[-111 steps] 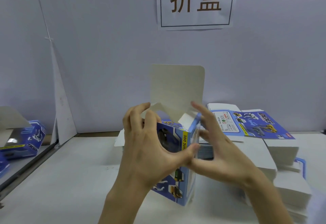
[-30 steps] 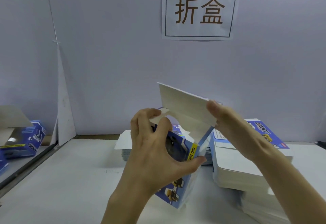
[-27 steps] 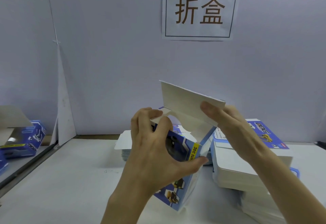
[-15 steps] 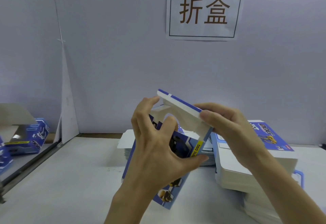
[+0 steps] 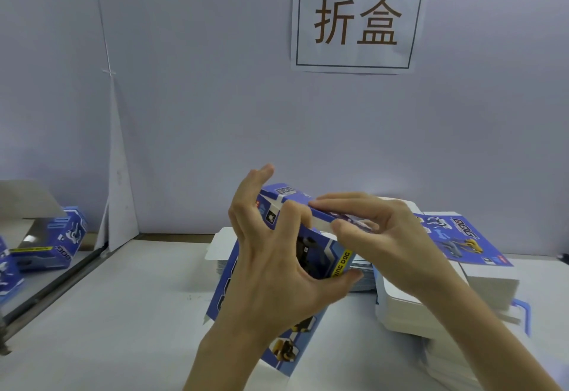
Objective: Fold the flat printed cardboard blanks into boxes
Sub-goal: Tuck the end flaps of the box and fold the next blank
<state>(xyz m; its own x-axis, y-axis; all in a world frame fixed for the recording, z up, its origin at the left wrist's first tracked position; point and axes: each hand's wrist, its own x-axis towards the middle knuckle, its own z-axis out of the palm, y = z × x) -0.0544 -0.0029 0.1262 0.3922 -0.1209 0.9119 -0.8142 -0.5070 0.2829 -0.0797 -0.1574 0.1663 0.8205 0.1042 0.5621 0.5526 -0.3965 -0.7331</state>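
The lid (image 5: 295, 202) of the box (image 5: 320, 255), which was standing straight up with its white inside facing the camera a few seconds ago, is now lying almost flat over the open top, its blue printed face turned up and its front edge nearly meeting the front panel. That probably means this end of the box is all but closed, with only the tuck flap left to be pushed home; whether the flap is already inside cannot be seen, since the fingers are covering that edge. The right hand (image 5: 385, 242) is pressing the lid down, its fingers curling over the far edge and its thumb against the white edge beneath. The left hand (image 5: 277, 264) is gripping the body of the box, thumb on the yellow strip at the front corner and fingers spreading over the left side up to the lid. The box is being held tilted above the table (image 5: 123, 313), in the middle of the view, its lower end still looking open near the left wrist. It is blue, printed with toy dogs and white lettering. The stack of flat blanks (image 5: 462, 283) is lying just to the right, and finished boxes (image 5: 52, 242) are sitting far off to the left.
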